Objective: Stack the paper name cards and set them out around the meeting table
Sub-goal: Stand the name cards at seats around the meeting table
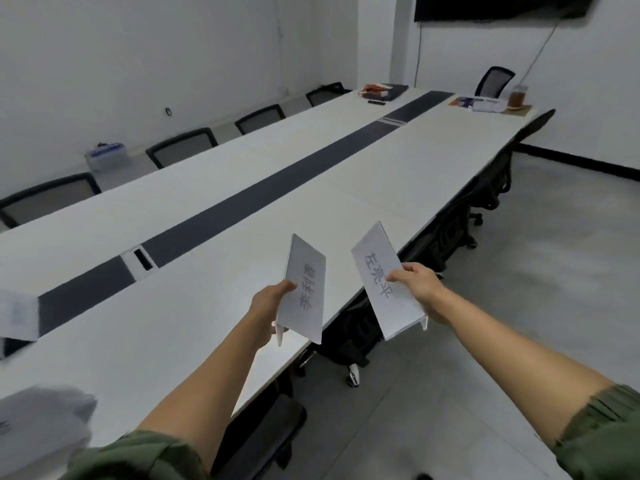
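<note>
Holding white printed name cards (304, 289), both hands (268, 306).

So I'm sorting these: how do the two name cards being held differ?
The left hand holds its name card over the table; the right hand holds its card past the table edge, over the floor. The printed names differ. The left card leans right, the right card left. Both are white folded paper.
</note>
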The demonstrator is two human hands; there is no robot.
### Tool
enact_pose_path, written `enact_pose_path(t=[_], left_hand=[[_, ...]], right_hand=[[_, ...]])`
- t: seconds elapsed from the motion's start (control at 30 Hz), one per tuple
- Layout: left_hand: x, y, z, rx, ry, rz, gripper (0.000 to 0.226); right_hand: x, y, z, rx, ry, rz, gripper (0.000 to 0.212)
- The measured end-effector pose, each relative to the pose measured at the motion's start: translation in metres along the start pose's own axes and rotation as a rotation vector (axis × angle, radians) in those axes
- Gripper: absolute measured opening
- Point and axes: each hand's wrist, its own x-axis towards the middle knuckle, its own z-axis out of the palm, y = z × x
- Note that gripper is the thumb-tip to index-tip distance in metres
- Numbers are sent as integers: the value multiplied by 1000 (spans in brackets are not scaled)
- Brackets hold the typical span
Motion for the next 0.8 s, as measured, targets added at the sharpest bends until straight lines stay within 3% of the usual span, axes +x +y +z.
enact_pose_path(t=[0.07, 0.23, 0.37, 0.63, 0.8], left_hand=[[20, 1, -7, -14, 65, -15, 44], [59, 8, -21, -49, 208, -39, 28], [80, 15, -30, -105, 313, -84, 33], [98, -23, -63, -239, 584, -259, 48], [128, -32, -89, -236, 595, -314, 65]], right_hand=[[39, -7, 14, -29, -85, 16, 75], [125, -25, 41, -112, -259, 18, 63], [195, -55, 55, -235, -423, 28, 82], [272, -68, 116, -422, -604, 96, 46], [305, -59, 162, -445, -642, 181, 48]])
